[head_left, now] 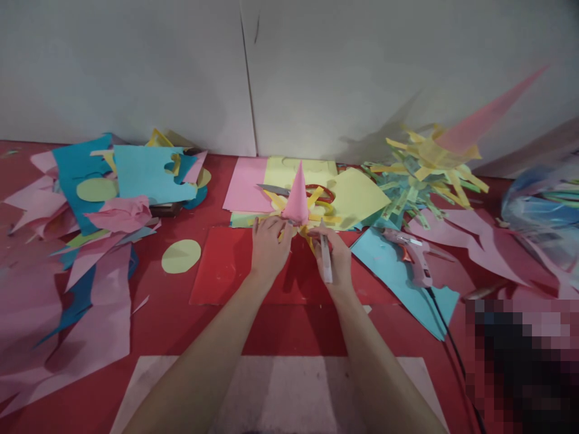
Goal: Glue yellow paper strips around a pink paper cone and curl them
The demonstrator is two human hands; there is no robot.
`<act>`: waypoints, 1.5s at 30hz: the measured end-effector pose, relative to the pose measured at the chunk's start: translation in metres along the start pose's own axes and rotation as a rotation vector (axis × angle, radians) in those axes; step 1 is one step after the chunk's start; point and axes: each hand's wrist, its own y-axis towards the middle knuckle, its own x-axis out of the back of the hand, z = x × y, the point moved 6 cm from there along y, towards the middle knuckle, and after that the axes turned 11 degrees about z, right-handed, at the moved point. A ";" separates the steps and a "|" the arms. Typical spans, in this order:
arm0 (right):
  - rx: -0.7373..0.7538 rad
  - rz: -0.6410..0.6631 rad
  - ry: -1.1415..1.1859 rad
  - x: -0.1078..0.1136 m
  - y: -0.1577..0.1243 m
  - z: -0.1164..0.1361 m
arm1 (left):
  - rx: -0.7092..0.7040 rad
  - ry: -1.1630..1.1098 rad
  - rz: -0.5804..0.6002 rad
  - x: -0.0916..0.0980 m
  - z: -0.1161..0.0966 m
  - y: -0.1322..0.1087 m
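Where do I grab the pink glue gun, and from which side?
I'd grip the glue gun by its handle, coming from the near side. It seems to lie on its side, with the handle slanting toward the camera and the cord leaving its end. The orange trigger is on the handle's left, so fingers could curl there. Keep off the rest; it might be hot.

Pink cone (297, 202) blocks ahead; space between forearms (226, 337) free.

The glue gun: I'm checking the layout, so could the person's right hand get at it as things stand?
Probably yes: the glue gun lies uncovered, partly over blue paper, right of the right hand, nothing standing between. That hand holds a pale slim object, though, which might hinder grasping.
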 end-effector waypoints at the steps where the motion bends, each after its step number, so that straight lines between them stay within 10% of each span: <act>1: 0.014 0.008 0.000 0.000 0.000 0.002 | -0.002 0.003 -0.005 0.000 0.000 0.000; 36: -0.103 -0.016 0.038 -0.007 0.001 -0.012 | -0.331 -0.034 0.013 0.006 -0.028 -0.009; 45: -0.058 0.036 0.078 -0.003 0.000 0.002 | -0.097 -0.114 -0.114 0.012 -0.008 -0.005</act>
